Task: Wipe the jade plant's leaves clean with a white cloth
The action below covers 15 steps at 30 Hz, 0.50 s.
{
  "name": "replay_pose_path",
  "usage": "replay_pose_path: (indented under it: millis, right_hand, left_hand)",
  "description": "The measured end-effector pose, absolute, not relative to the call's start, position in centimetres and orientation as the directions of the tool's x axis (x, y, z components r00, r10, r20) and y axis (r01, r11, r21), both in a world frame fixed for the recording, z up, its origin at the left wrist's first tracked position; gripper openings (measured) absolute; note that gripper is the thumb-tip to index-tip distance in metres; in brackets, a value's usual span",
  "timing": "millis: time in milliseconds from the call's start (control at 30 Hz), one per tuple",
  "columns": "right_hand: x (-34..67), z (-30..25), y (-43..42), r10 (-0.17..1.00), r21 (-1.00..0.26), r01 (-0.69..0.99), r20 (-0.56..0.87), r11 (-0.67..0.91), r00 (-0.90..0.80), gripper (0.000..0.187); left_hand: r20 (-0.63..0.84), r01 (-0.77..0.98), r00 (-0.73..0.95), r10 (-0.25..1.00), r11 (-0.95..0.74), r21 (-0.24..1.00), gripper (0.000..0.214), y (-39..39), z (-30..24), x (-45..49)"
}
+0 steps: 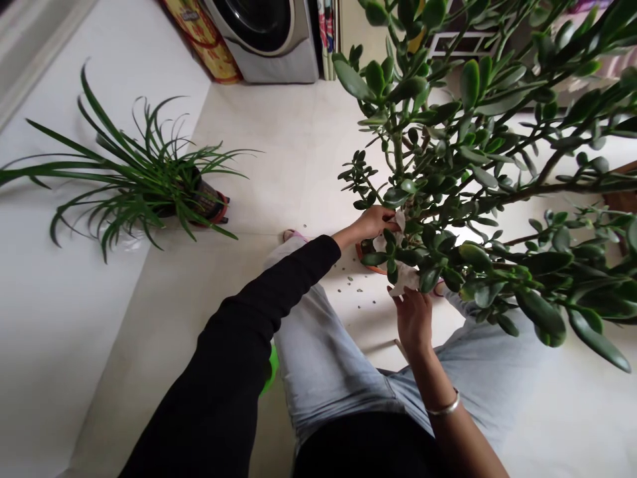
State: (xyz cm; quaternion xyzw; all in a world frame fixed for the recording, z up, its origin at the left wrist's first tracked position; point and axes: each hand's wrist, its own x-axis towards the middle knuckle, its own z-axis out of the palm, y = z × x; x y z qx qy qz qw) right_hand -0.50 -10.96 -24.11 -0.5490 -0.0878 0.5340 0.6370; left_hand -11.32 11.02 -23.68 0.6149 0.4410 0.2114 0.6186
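Pinching a white cloth (404, 279) around the jade plant (398, 153) low down, the left hand (375, 222) and right hand (413, 318) have fingers grasping it snugly.

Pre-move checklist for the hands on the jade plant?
1. Left hand on white cloth: ok.
2. Right hand on the cloth: ok.
3. Cloth is a single piece: cannot tell, leaves hide its middle.
4. Pot upright: cannot tell, the leaves hide most of it.
5. Floor near the pot free of loose bits: not ok, pebbles lie there.
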Motion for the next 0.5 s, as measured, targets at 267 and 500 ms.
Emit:
replay_pose_path:
  millis: [267, 500]
  right_hand:
    - [-0.3, -23.7, -10.9, 0.758, -0.798, -0.576, -0.485, -0.180, 0.435, 0.037]
    - [-0.4, -23.8, -10.8, 0.726, -0.778, -0.605, -0.514, -0.170, 0.456, 0.036]
  left_hand:
    - [-0.206, 0.136, 0.433, 0.877, 0.163, 0.977, 0.009, 9.7, -24.6, -12.5]
    - [-0.294, 0.042, 0.260, 0.920, 0.293, 0.955, 0.017, 6.1, -26.9, -14.5]
